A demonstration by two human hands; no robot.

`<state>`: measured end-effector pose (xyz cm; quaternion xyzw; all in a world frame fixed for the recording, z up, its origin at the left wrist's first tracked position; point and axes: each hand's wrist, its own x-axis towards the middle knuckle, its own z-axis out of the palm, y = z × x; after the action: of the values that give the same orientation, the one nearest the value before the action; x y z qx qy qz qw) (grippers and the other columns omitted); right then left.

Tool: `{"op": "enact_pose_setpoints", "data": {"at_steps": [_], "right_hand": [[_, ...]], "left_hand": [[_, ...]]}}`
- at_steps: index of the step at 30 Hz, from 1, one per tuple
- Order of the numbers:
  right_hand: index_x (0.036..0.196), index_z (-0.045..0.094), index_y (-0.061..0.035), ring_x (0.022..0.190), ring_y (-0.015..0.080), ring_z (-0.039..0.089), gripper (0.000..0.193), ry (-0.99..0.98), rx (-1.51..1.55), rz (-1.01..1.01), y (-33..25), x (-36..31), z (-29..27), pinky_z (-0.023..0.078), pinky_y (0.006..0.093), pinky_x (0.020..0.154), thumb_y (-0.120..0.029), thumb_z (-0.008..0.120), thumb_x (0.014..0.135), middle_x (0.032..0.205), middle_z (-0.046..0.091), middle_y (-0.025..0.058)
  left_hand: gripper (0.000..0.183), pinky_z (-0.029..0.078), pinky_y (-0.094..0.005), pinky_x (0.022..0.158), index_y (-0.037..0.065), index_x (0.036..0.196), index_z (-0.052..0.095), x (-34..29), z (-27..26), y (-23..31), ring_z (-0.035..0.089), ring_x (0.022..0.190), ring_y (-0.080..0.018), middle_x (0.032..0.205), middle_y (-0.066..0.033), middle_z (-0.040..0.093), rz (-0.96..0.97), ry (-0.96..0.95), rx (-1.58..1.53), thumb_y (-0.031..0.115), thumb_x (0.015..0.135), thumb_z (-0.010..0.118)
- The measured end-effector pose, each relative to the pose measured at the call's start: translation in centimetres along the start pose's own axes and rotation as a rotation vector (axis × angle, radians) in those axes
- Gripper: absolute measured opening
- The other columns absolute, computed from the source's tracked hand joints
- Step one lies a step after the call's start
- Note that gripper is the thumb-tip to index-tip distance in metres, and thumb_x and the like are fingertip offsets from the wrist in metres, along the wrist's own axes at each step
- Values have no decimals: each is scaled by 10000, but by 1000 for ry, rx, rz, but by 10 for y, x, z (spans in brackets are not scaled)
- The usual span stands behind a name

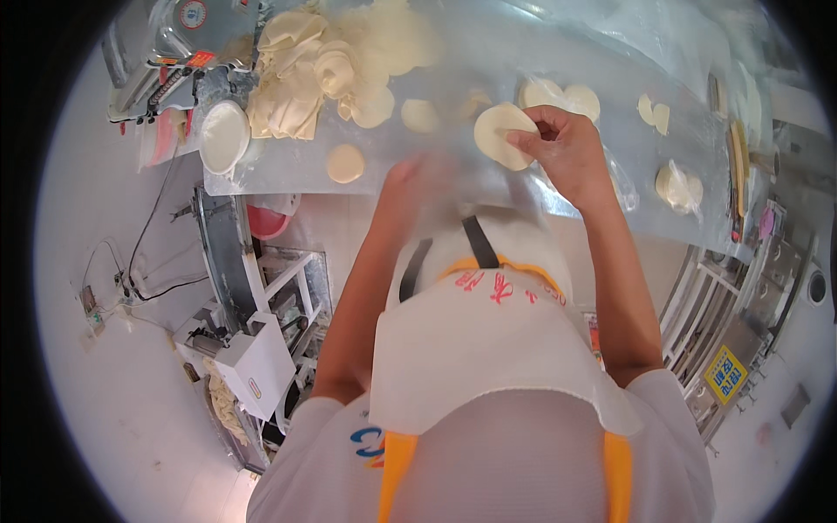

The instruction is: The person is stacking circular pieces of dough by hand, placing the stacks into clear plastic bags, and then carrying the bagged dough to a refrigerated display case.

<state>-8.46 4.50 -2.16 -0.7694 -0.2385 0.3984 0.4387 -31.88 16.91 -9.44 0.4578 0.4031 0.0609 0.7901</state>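
Between the thumb and fingers of my right hand [571, 155] is a thin, round dough wrapper [497, 132], lifted just above the metal worktop [288, 170]. To its left, close to the table's near edge, my left hand [408, 179] is smeared by motion, and its fingers cannot be made out. A single dough round [345, 163] lies left of that hand. Farther back are another pale round [419, 115] and one beside the dough pile [373, 105]. Behind my right hand, more dough rounds [581, 102] lie together.
A heap of folded dough sheets [292, 74] with scattered flour [397, 39] occupies the back left. Beside it stands a white tub [224, 137]. Wrapped rounds [678, 188] and dough scraps [654, 114] lie at right, near wooden sticks [739, 170]. A machine [253, 366] stands below left.
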Motion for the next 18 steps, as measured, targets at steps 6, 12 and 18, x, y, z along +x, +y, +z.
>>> {"op": "enact_pose_setpoints", "data": {"at_steps": [6,12,18], "right_hand": [[1193,750,29,921,83,677,324,-223,279,191,10,-60,-38,543,263,838,-132,852,931,1026,762,28],[1201,729,54,941,95,671,290,-48,132,239,117,-84,-111,536,270,845,-108,774,966,1032,759,43],[1257,717,20,984,150,681,310,85,-1,151,174,-15,-140,539,310,886,-136,695,990,1091,757,69]], "left_hand": [[801,439,-497,1193,-38,1461,594,23,83,-1,603,1370,-325,1448,-178,648,-321,-498,-744,659,1127,384],[421,617,-381,944,-60,1336,649,16,185,-35,731,1059,-237,1217,-143,725,-181,-358,83,282,1091,644],[286,666,-343,701,-94,1199,688,94,246,-88,765,834,-224,980,-162,746,-22,24,241,153,1060,655]]}}
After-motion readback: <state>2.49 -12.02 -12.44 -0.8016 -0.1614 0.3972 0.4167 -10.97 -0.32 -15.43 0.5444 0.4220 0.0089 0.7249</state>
